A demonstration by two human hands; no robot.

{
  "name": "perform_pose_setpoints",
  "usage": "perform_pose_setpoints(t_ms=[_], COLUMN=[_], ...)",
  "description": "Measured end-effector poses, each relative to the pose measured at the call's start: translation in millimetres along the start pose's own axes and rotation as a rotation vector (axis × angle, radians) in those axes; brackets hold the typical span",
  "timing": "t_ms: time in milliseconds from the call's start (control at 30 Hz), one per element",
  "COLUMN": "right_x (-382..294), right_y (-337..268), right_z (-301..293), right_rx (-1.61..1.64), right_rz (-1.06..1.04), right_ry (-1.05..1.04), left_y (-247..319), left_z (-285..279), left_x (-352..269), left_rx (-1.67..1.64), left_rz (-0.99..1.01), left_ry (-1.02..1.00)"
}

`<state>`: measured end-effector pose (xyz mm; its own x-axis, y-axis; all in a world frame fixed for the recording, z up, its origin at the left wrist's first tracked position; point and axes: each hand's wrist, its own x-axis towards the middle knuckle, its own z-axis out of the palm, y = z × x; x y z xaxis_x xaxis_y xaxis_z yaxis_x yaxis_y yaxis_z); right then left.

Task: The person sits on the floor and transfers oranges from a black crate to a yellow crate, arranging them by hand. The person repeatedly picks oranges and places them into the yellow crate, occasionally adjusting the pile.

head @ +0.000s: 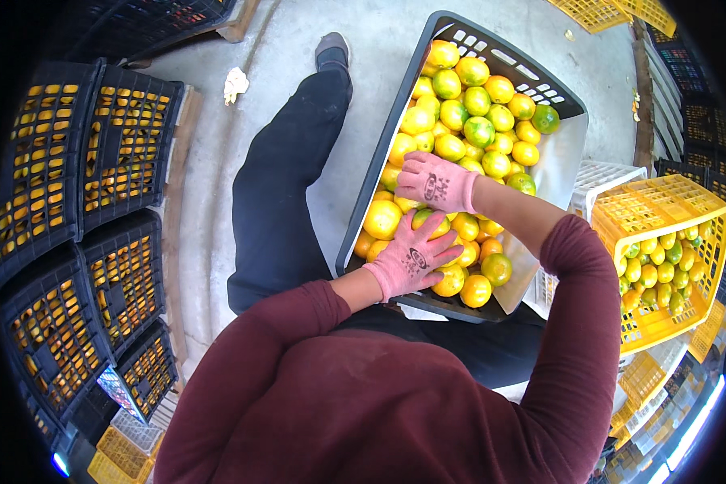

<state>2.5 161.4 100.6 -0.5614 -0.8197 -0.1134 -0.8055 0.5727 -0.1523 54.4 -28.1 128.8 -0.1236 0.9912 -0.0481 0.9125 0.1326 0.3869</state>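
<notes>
A black plastic crate (377, 163) with a pale liner (559, 154) stands tilted before me, full of yellow-orange and green citrus fruits (454, 114). Inside its near half my left hand (408, 257), in a pink glove with dark print, lies palm down on the fruits with its fingers spread. Just beyond it, my right hand (437, 183) reaches across to the crate's left side, in a matching glove. Its fingers curl downward over the fruits, and the palm side is hidden, so whether it grasps one cannot be told.
Stacked black crates (127, 139) full of fruit stand on wooden pallets at left. On my right, a yellow crate (671, 187) holds smaller green and orange fruits, beside a white crate (611, 175). A crumpled pale scrap (236, 86) lies on the concrete floor (206, 145).
</notes>
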Motion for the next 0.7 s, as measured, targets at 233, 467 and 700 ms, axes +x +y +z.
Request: perform_pose_setpoints(t_ms=[233,467,700], right_x=[-15,-47,-123], right_y=[-13,-2,-64], right_z=[-1,-14,-10], right_rx=[0.136,0.352,0.653], right_rz=[0.399,0.661,1.217], right_ry=[0.138,0.284,-0.127], left_y=[-4,-10,-10], left_z=[-2,-11,-1], left_x=[7,18,11], left_rx=[-0.012,-0.015,0.012], left_rz=[-0.063,-0.099,-0.077], left_ry=[-0.059,-0.172,-0.064])
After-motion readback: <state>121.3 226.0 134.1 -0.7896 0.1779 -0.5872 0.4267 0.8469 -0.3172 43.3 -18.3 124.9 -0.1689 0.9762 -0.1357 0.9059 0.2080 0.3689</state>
